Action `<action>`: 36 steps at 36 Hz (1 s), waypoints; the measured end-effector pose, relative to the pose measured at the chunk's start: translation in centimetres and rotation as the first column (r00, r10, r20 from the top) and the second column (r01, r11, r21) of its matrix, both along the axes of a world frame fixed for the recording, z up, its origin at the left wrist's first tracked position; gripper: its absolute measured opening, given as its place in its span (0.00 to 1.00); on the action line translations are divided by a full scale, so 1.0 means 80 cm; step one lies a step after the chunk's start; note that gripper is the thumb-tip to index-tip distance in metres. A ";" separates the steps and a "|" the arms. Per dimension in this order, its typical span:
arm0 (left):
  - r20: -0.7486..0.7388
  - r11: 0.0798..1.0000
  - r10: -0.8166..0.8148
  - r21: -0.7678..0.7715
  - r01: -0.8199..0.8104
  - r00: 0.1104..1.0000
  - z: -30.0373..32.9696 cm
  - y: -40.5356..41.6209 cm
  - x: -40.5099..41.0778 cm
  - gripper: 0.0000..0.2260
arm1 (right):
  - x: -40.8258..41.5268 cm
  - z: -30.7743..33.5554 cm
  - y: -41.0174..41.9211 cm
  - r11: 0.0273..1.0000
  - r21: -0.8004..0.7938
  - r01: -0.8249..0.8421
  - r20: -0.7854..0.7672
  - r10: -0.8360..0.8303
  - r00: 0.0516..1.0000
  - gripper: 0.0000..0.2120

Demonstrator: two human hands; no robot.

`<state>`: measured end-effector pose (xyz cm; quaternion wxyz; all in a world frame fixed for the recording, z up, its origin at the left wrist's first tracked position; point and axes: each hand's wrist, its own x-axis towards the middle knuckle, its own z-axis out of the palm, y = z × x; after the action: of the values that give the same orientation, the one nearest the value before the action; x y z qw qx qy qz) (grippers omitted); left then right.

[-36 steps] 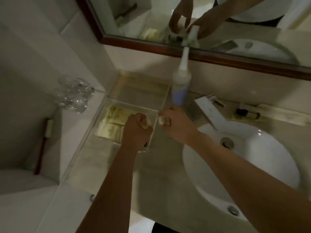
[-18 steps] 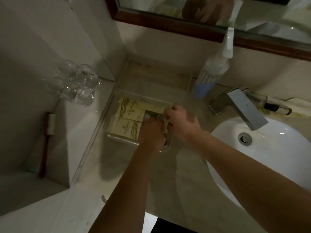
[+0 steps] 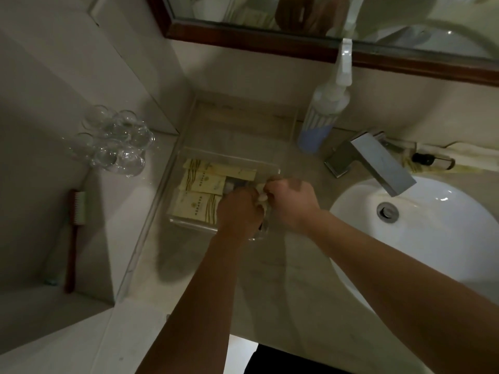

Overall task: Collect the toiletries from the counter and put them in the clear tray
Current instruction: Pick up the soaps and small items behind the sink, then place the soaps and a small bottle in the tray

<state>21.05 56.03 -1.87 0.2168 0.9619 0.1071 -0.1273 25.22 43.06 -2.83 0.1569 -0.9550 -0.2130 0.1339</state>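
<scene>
1. Both hands are down at the near right corner of the clear tray (image 3: 189, 155), knuckles almost touching.
2. The left hand (image 3: 239, 211) is curled into a fist over the tray's near edge; what it grips is hidden under the fingers, so I can't tell.
3. The right hand (image 3: 291, 202) is curled too, its fingertips (image 3: 263, 197) pinched on something small and pale between the two hands. Too blurred to name.
4. Already in the tray: cream sachets (image 3: 199, 194) lying flat along its left side, with a small grey item just right of them.
5. Still out on the counter (image 3: 270, 279): a small dark-capped bottle (image 3: 432, 160) far right behind the faucet (image 3: 375, 160), and a tall spray bottle (image 3: 324, 114) just beyond the tray's far right corner.
6. Risk, as I judge it: two fists crowding one corner could tip the light tray or nudge it off its spot.
7. Release too early and the small piece may land outside the wall and roll right toward the basin (image 3: 445, 238).
8. Dim light makes a missed item likely.
</scene>
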 end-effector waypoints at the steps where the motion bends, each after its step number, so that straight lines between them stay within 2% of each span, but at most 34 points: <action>1: 0.007 1.000 0.009 -0.007 -0.009 1.000 0.005 -0.002 0.001 0.06 | -0.002 0.006 -0.003 1.000 0.001 -0.004 -0.012 0.004 1.000 0.08; 5: 0.082 1.000 0.019 -0.026 -0.017 0.996 0.037 -0.023 0.010 0.08 | -0.003 0.031 -0.022 1.000 0.025 0.008 -0.031 -0.007 1.000 0.11; 8: 0.192 0.999 -0.030 -0.025 0.035 0.981 0.068 -0.051 0.025 0.07 | 0.001 0.063 -0.047 0.998 0.024 0.051 0.019 -0.052 0.998 0.10; 14: 0.401 0.988 -0.099 -0.066 0.137 0.911 0.126 -0.147 0.060 0.07 | 0.012 0.131 -0.144 0.966 0.102 0.236 0.122 -0.248 0.961 0.10; 18: 0.440 0.959 -0.214 -0.075 0.273 0.872 0.144 -0.235 0.081 0.09 | 0.017 0.150 -0.239 0.919 0.160 0.362 0.155 -0.385 0.910 0.11; 22: 0.418 0.923 -0.284 -0.125 0.364 0.863 0.132 -0.328 0.092 0.11 | 0.020 0.136 -0.343 0.865 0.183 0.467 0.140 -0.494 0.858 0.08; 27: 0.297 0.917 -0.345 -0.098 0.388 0.890 0.106 -0.423 0.105 0.09 | 0.028 0.104 -0.458 0.821 0.136 0.555 0.028 -0.563 0.826 0.12; 30: 0.215 0.933 -0.334 -0.059 0.354 0.918 0.074 -0.458 0.114 0.11 | 0.037 0.075 -0.515 0.834 0.104 0.542 -0.042 -0.541 0.840 0.18; 32: 0.151 0.945 -0.292 -0.105 0.309 0.944 0.052 -0.476 0.120 0.13 | 0.044 0.055 -0.545 0.844 0.063 0.532 -0.085 -0.526 0.846 0.20; 36: 0.113 0.967 -0.219 -0.107 0.231 0.969 0.014 -0.497 0.130 0.15 | 0.058 0.017 -0.581 0.886 -0.014 0.463 -0.043 -0.463 0.885 0.20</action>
<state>31.46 16.23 -0.71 0.2630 0.9584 -0.0217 -0.1087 29.87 -3.41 -1.48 0.1874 -0.9753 0.0245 0.1146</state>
